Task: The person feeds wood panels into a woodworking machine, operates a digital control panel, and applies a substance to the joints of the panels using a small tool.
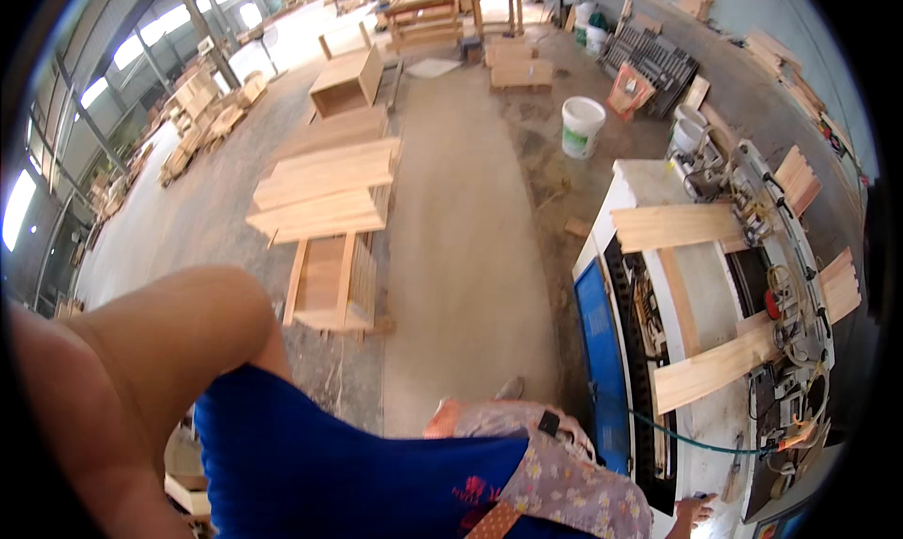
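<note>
My left arm is raised and bent close to the camera, its elbow toward the middle left. My left hand (71,421) looms blurred at the lower left rim, its fingers out of sight. At the lower right, my right hand (694,512) reaches to the white top of a woodworking machine (707,454). Its fingers look stretched out beside a small dark thing, and nothing shows in its grasp. A thin brush-like tool (733,478) lies just beyond that hand. Two pale wooden boards, a nearer board (715,374) and a farther board (673,227), lie across the machine.
A green hose (696,439) crosses the machine above its blue door (602,351). Wooden boards (324,191) rest over an open wooden box frame (329,280) left of the walkway. A white bucket (582,125) stands farther off, and stacked wood (202,111) lines the left side.
</note>
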`<move>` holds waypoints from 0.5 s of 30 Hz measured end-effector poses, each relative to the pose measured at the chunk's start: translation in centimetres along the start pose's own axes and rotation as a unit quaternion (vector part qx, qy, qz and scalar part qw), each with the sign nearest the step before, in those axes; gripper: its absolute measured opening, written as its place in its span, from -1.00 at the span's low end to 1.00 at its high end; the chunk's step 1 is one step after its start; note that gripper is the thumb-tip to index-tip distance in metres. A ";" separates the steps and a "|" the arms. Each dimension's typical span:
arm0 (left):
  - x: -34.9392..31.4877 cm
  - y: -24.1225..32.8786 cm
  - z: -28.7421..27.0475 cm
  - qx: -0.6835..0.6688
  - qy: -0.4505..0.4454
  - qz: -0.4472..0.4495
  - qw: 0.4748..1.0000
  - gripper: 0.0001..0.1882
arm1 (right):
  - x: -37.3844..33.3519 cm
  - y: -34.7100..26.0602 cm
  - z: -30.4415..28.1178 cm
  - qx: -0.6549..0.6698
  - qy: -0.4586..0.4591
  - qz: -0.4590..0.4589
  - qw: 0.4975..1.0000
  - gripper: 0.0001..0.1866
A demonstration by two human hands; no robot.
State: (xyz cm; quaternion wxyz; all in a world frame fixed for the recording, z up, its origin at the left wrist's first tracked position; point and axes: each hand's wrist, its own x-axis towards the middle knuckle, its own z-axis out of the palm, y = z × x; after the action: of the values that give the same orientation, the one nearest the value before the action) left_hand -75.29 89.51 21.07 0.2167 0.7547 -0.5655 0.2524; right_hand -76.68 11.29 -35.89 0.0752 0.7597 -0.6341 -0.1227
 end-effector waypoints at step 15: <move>-19.6 -7.1 25.2 -0.163 -0.418 -0.290 0.846 0.29 | 0.0 -1.3 -0.9 -0.046 -0.003 -0.044 0.998 0.23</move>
State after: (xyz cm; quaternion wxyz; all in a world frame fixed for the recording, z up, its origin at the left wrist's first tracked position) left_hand -69.57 90.54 -11.13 0.1431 0.8721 -0.3912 -0.2569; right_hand -75.17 11.53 -35.41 0.1031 0.7823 -0.5938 -0.1571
